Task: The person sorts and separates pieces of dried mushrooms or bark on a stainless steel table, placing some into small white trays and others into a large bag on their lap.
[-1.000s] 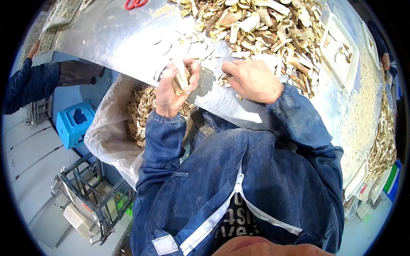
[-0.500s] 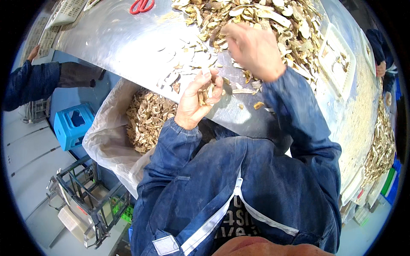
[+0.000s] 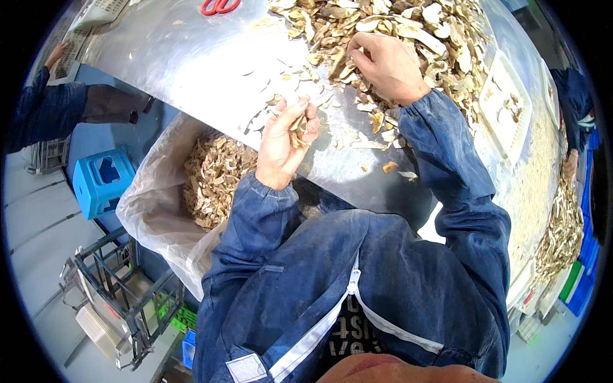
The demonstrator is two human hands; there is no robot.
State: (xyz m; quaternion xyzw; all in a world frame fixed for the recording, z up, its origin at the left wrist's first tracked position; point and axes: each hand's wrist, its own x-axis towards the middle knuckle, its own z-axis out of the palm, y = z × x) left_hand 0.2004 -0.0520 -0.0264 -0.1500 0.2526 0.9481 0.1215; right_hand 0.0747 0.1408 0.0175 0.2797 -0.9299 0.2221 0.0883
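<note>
My left hand [image 3: 284, 145] is curled, palm up, round several dried mushroom slices [image 3: 297, 135] over the metal table's near edge. My right hand [image 3: 391, 69] rests at the near-left edge of a large heap of dried mushroom slices [image 3: 447, 64]. Its thumb and forefinger are bent together beside a brownish slice; whether they grip it is hard to see, and the other fingers are mostly hidden. Small pale slices [image 3: 290, 83] lie scattered on the table beyond my left hand. Below and left of that hand, a clear plastic-lined bin [image 3: 150, 198] holds many cut pieces [image 3: 214, 175].
Red-handled scissors [image 3: 220, 6] lie at the far side of the metal table [image 3: 166, 57]. A white tray [image 3: 504, 105] with a few slices is to the right. A blue stool [image 3: 102, 182] and black metal frame [image 3: 121, 293] stand left. Other people work at both sides.
My right hand, blurred before, is now steady at the heap's edge with its fingers bent down. My left hand has shifted slightly left, still holding slices. The whole view has shifted a little.
</note>
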